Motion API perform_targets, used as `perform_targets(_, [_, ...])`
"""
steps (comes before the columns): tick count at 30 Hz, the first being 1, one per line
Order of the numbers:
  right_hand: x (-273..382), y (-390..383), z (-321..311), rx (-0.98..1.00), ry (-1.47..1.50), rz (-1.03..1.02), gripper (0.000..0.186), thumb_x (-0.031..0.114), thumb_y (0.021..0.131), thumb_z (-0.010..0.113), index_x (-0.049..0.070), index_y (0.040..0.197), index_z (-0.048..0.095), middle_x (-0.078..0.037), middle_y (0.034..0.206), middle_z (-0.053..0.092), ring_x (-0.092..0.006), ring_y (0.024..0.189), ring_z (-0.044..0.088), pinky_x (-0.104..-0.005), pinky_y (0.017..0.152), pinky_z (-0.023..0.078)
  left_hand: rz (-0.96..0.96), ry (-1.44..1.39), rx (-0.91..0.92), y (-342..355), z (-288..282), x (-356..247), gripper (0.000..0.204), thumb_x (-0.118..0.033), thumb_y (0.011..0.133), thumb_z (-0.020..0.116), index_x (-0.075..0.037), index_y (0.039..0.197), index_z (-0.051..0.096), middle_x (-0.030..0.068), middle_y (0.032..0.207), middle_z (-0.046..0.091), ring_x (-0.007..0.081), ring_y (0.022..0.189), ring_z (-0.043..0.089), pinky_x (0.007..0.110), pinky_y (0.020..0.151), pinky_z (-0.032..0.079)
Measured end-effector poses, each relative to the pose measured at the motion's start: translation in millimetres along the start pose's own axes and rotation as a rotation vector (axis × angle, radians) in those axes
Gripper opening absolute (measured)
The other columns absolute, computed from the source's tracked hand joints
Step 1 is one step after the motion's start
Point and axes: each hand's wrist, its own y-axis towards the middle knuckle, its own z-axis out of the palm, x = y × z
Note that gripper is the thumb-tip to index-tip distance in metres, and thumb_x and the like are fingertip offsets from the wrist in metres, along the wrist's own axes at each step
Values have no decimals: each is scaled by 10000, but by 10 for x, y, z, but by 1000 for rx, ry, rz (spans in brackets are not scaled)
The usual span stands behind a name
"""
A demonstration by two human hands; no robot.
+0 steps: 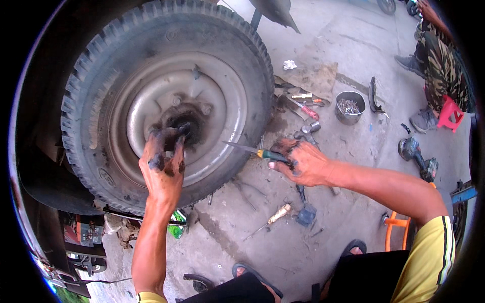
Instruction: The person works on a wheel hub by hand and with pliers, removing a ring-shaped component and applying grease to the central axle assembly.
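Observation:
A big tyre (pixel 91 96) on a pale, dirty wheel rim (pixel 146 96) stands before me on the left. My left hand (pixel 164 161), smeared with black grease, has its fingers curled at the dark, greasy hub (pixel 186 121); what they pinch there, if anything, is hidden. In my right hand (pixel 303 162), closed and also greasy, is a pointed metal tool with a green-and-yellow handle (pixel 267 154). Its tapered tip points left across the tyre's right part, apart from my left hand; its exact kind is unclear.
Right of the tyre lie a hammer (pixel 309 129), a red-handled screwdriver (pixel 308 111) and a metal pot of small metal parts (pixel 349 107). A pale-handled screwdriver (pixel 275 216) lies nearer me. Further right are a cordless power tool (pixel 418 157), a pink stool (pixel 449 115) and another person's legs (pixel 435 70).

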Motion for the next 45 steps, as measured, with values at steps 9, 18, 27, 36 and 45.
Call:
perform_targets(9, [-1065,-818,131,163,-364,51,470,283,869,650,-8,1221,539,-234,1036,588,-419,940,584,-494,819,478,256,467,-16,94,115,130,279,-86,800,727,-22,1057,637,202,1094,630,392,903,653,444,753,543])
perform_targets(18, [-392,-416,94,46,-512,-39,492,373,795,731,22,1128,641,-168,1113,596,-317,967,622,-422,847,501,463,564,-122,121,153,273,327,-128,780,732,-74,1090,642,145,1037,616,359,971,596,439,745,528])
perform_targets(27, [964,1110,257,-443,-212,-164,522,274,814,729,-13,1206,539,-206,1087,576,-380,961,621,-455,843,527,399,495,-79,104,117,410,338,-126,783,724,-93,1109,639,163,1059,608,401,1011,575,471,810,507])
perform_targets(36, [962,1387,783,-740,-130,-162,660,201,763,768,3,1320,474,-243,1210,504,-401,1040,592,-465,882,520,446,395,-152,82,101,530,273,-127,791,715,-63,1038,617,147,962,571,372,895,566,474,734,492])
perform_targets(45, [930,1425,940,-898,-10,-187,664,158,719,771,43,1306,484,-209,1202,500,-439,998,601,-481,820,535,449,414,-209,179,119,400,184,-142,813,706,-59,967,649,121,877,565,329,824,576,450,665,499])
